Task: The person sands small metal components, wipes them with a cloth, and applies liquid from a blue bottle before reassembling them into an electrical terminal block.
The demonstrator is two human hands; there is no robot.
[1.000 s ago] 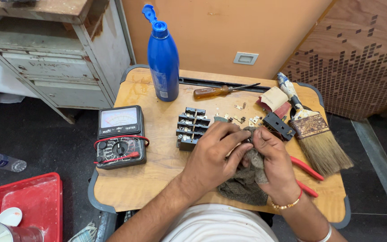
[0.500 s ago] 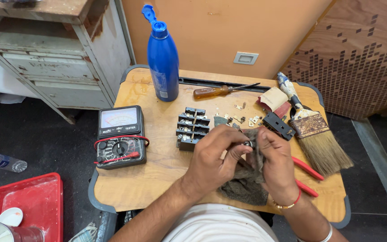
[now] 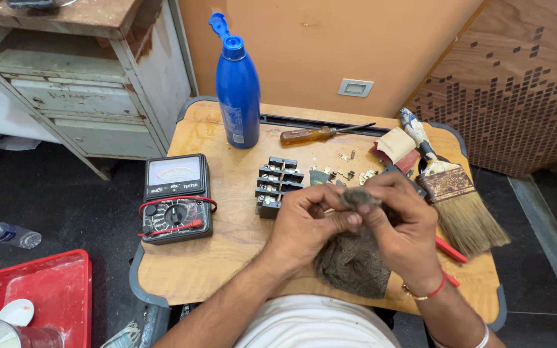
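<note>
Both hands pinched on the grey rag [image 3: 354, 258], just right of the terminal block [image 3: 277, 187]. Left hand [image 3: 304, 222] has thumb and fingers closed on the rag's bunched top; right hand [image 3: 402, 225] is closed on the same bunch from the other side. Something small seems wrapped inside, can't tell what. The rest of the rag hangs down to the table [image 3: 201, 264] edge near the body.

Loose metal bits [image 3: 349, 174] lie just right of the block, screwdriver [image 3: 320, 134] behind it, brush [image 3: 456, 200] further right, meter [image 3: 175, 198] to its left, blue bottle [image 3: 238, 87] behind-left.

My read is this is wiping a small part. To do it well:
- keep the part fully inside the cloth, roll it between the fingertips rather than squeezing
- work over the table, not the lap, so a dropped piece lands by the block
- shift to a clean patch of rag when it loads up
</note>
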